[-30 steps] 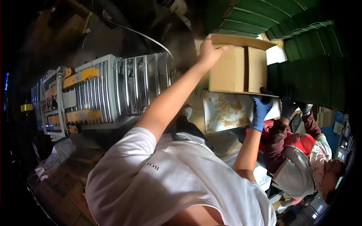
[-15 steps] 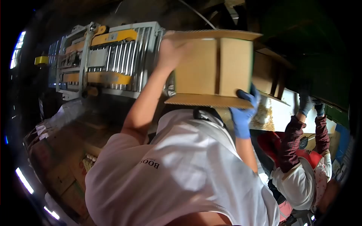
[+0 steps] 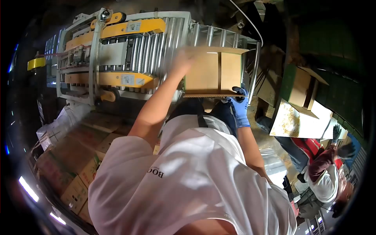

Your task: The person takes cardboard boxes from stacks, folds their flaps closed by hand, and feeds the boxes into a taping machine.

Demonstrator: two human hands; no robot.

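A cardboard box [image 3: 201, 72] with its flaps folded outward is in front of me, over the roller section at the conveyor's near end. My right hand [image 3: 239, 103], in a blue glove with dark fingertips, grips the box's near right corner by the flap. My bare left hand [image 3: 183, 62] is at the box's left side. Motion smears its fingers, so I cannot tell whether it grips the cardboard.
To the left stands a roller conveyor [image 3: 172, 41] with a metal frame and yellow side guides [image 3: 135, 26]. Another open box [image 3: 303, 88] rests on a white board [image 3: 284, 119] at right, near a co-worker in dark gloves. Stacked cartons [image 3: 74, 194] lie at lower left.
The box has moved away from me, onto or over the end rollers. My left hand has shifted to its left side. The co-worker's hands have drawn back to the right.
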